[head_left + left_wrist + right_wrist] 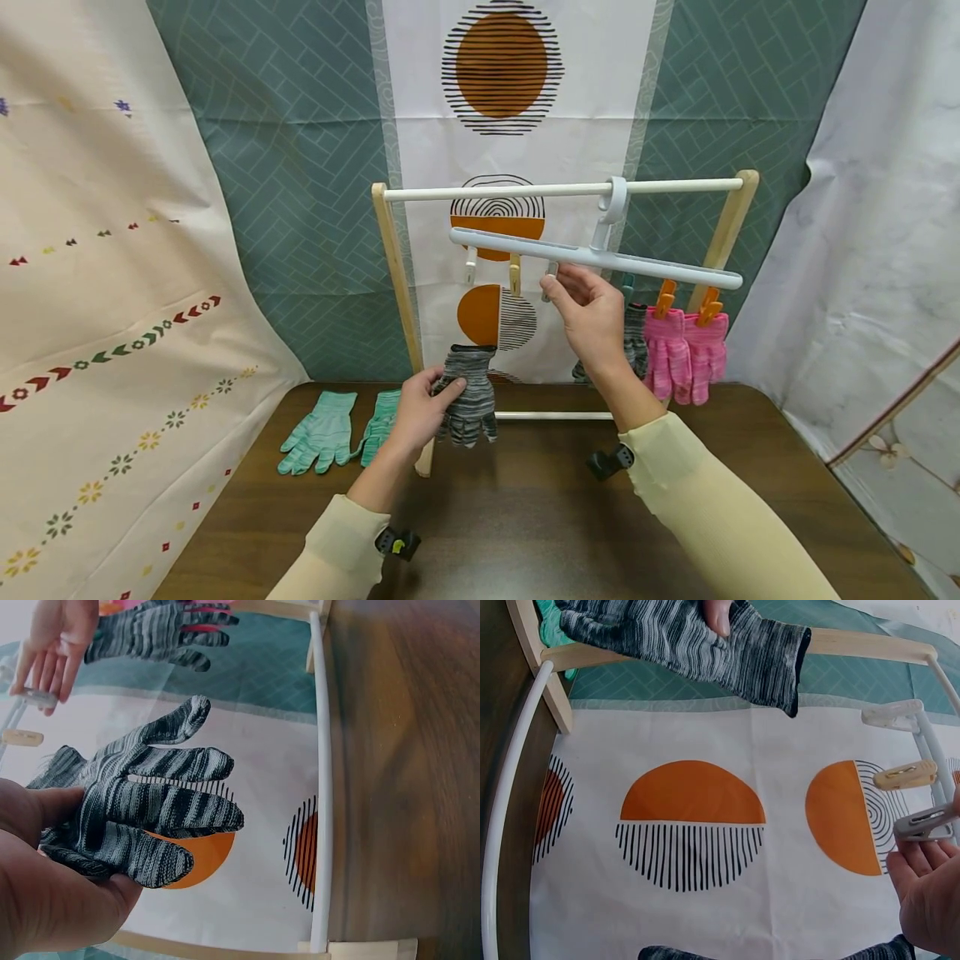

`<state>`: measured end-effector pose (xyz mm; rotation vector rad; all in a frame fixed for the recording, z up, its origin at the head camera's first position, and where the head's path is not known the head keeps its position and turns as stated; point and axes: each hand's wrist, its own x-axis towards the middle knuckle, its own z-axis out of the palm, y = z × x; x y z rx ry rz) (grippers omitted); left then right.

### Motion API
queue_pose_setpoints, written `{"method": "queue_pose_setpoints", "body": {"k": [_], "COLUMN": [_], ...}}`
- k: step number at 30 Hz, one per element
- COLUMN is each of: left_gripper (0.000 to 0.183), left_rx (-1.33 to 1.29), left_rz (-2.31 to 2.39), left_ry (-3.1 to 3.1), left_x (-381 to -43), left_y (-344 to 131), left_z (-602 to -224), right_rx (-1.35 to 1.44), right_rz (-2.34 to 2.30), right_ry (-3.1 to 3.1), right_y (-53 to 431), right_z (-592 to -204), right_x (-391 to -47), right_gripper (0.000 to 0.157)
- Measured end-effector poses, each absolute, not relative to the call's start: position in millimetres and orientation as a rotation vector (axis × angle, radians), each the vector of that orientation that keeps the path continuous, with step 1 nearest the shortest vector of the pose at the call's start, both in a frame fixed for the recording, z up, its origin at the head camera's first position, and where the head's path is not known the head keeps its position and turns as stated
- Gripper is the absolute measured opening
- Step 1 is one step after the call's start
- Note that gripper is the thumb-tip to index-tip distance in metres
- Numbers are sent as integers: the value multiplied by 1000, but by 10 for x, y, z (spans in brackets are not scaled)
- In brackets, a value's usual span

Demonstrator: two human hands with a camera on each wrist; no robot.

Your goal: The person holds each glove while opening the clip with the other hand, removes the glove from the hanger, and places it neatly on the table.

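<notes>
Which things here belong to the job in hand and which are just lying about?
Part of the job:
striped glove in the left hand
gray clip in the right hand
hanger
rack
pink gloves, clipped up

Apparently just about:
green gloves on the table, maybe for later
printed backdrop

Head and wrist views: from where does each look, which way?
Head: worn on the head, looking forward and down at the rack; left hand, right hand, sleeves show.
Left wrist: worn there, facing the held glove; both hands show.
Right wrist: worn there, facing the patterned cloth; right hand, left thumb show.
Both wrist views share the held glove.
</notes>
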<state>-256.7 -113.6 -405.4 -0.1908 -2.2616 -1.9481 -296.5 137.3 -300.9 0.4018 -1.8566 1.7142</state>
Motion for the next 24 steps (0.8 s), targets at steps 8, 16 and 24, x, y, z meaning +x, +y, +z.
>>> {"method": "queue_pose_setpoints", "body": {"k": [8,16,24], "left_gripper": [30,41,59], "left_rx": [-178,-152,-48], "left_rz": [-1956,-1874,-1817], "left_ry": [-2256,-2314,-2394], "left_x": [-2492,-2436,-2431], "left_y": [-1268,-1427,-1630], "left_z": [-4017,-4020,-4060], "right_rx": [431,481,494], "right_rz": [1730,1773,1764], "right_ry": [-1840,-1792,-1764], "right_y": [1391,1419,1441], "right_z": [-3033,-3073,-3137], "right_x": [-2974,-2959,-2928], "right_gripper": [48,47,47]}}
